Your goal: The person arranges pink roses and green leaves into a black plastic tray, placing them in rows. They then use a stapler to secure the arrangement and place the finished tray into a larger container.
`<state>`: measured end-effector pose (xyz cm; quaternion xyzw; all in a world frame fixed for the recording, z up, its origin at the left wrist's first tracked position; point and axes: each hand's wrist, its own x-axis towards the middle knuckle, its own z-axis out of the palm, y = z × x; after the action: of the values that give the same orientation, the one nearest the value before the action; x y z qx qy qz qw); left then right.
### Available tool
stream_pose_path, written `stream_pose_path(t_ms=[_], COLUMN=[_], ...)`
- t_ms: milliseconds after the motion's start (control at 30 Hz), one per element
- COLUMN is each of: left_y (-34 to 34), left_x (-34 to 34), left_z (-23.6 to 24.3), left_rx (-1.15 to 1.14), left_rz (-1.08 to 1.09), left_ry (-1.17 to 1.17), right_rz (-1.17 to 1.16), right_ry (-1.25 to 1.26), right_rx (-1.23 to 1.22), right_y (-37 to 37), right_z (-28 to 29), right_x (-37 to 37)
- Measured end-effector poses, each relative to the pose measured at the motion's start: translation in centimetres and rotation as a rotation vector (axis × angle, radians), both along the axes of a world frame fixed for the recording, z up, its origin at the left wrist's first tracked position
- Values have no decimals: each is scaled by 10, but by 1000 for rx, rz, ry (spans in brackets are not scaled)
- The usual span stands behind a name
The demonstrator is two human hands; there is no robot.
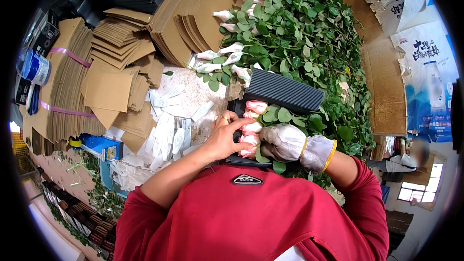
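Observation:
Pink roses (253,128) lie in a short column, heads to the left, on a black ribbed tray (237,158) in front of my chest. My left hand (223,135), bare with a ring, curls round the rose heads from the left, with index finger and thumb against them. My right hand (284,143), in a grey-white glove with a yellow cuff edge, is closed at the right of the heads, over the stems and leaves; what its fingers hold is hidden. A black ribbed block (285,91) rests across the leafy stems just beyond.
A heap of roses (309,34), heads in white net sleeves, fills the far right. Loose white sleeves (166,130) lie left of my hand. Cardboard stacks (72,77) stand farther left, near a blue box (99,147). Another person (403,162) is at the far right.

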<state>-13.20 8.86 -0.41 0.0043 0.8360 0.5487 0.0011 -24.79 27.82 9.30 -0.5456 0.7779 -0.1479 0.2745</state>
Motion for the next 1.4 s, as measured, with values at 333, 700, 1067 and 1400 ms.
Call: stream_pose_path(t_ms=[333, 700, 1067, 1400], left_y=[-2, 0, -4, 1], left_x=[-3, -5, -2, -8], left_z=[-1, -4, 17, -19], left_rx=[-19, 28, 75, -55], left_rz=[36, 51, -54, 45], left_ry=[27, 85, -204, 76], right_rz=[15, 38, 584, 339], right_ry=[330, 577, 741, 793], right_rx=[239, 330, -377, -800], right_y=[-37, -36, -284, -192], right_z=[81, 2, 77, 134], right_x=[-20, -20, 49, -30])
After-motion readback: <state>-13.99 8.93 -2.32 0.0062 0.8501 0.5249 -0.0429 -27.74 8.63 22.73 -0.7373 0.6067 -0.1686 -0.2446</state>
